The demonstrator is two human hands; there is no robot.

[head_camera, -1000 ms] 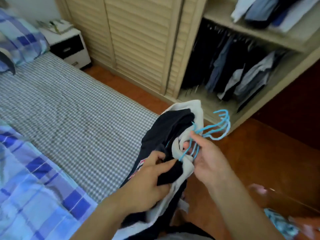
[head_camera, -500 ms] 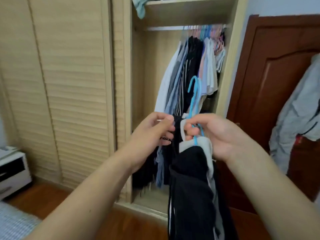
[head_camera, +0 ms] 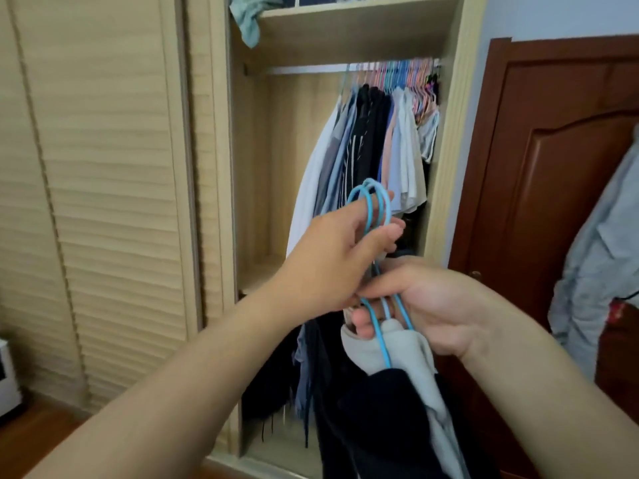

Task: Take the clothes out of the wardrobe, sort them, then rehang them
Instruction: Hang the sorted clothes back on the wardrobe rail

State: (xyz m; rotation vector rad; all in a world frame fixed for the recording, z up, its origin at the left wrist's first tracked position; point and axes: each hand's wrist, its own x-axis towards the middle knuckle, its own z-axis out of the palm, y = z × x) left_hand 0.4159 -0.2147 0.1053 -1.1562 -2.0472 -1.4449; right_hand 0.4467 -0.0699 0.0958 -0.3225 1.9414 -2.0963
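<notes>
I hold a bunch of blue hangers [head_camera: 375, 205] in front of the open wardrobe [head_camera: 453, 140]. My left hand [head_camera: 332, 257] pinches their hooks near the top. My right hand [head_camera: 425, 305] grips the hanger necks lower down, just above the clothes. From these hangers droop a pale grey garment [head_camera: 411, 354] and dark navy clothes [head_camera: 377, 420]. Inside the wardrobe a rail [head_camera: 304, 69] carries several hung clothes [head_camera: 377, 146] pushed to its right end, on pink and blue hangers.
Louvred wardrobe doors [head_camera: 103, 188] fill the left. A brown door [head_camera: 553, 174] stands at the right with a grey garment [head_camera: 601, 257] hanging on it. A teal cloth [head_camera: 247, 20] spills from the upper shelf. A white bedside cabinet [head_camera: 7, 375] shows at the left edge.
My view swung from the bed up to the wardrobe. The bundle on hangers came up with it. My left hand moved from the clothes to the hanger hooks.
</notes>
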